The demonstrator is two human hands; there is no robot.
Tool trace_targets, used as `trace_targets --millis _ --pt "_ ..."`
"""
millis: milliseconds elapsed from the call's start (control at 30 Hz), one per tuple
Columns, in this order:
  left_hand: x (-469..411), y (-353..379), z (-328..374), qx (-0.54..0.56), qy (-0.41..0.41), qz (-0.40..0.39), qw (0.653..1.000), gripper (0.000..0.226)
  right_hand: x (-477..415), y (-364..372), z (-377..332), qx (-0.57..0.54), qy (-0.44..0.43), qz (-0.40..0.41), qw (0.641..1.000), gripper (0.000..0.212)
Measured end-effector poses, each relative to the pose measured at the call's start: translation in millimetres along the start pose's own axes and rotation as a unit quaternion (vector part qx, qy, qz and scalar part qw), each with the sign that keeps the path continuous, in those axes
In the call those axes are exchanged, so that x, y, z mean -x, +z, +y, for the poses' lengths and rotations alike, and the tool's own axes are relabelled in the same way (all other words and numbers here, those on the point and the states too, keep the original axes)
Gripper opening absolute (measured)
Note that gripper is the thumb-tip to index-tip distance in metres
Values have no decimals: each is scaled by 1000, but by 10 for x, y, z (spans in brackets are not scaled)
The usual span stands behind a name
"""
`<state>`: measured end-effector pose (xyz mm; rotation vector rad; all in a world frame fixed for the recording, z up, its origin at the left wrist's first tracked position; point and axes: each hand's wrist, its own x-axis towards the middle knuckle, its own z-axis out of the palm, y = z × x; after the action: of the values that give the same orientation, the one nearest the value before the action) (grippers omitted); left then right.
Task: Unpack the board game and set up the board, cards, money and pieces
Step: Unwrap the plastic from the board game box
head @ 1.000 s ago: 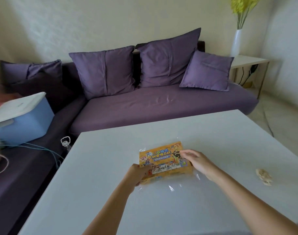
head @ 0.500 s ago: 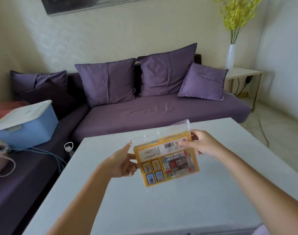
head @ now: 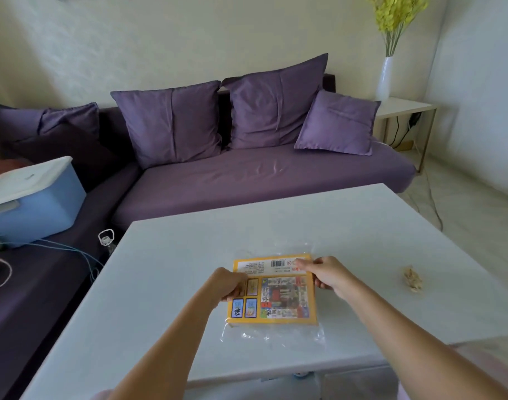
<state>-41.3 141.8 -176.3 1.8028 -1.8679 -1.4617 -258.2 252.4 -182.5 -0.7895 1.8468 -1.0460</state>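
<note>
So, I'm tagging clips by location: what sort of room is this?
Most likely a home living room: a purple sofa with cushions, a white coffee table, and a vase of yellow flowers.

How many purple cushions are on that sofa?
4: a darker one at the far left corner, two large ones side by side, left and right, and a smaller one at the right end. None seems hidden.

Game box (head: 275,293): yellow, in clear wrap, barcode side up, flat on white table (head: 166,284). Left hand (head: 228,287) grips its left edge; right hand (head: 326,274) its top right corner. Crumpled scrap (head: 413,280) well apart, right.
</note>
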Motion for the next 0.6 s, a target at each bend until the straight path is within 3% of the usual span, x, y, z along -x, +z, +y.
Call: trace_targets --millis 67,167,233,333,400,467,533,600 --pt "-83 91 16 -28 37 30 998 17 -115 69 60 -17 19 11 1000 39" --pt "-186 210 -17 -187 134 69 971 63 -270 129 115 10 26 12 1000 42" --pt "-207 269 -83 -264 190 96 941 59 -359 121 129 74 16 6 997 47" --pt "-340 300 -249 -250 246 97 931 48 -529 36 78 232 -1 -17 972 52" --pt "-418 320 -350 -236 270 88 929 46 -620 -31 -22 357 -1 -36 933 56" --pt "-453 338 -406 -228 281 88 928 46 -714 -59 -174 448 -21 -1 894 56" --pt "-487 349 -436 -226 286 92 927 46 -841 -17 -321 456 -84 34 885 44" --pt "-506 353 -452 -227 294 98 923 47 -959 115 -456 420 -161 -18 893 36"
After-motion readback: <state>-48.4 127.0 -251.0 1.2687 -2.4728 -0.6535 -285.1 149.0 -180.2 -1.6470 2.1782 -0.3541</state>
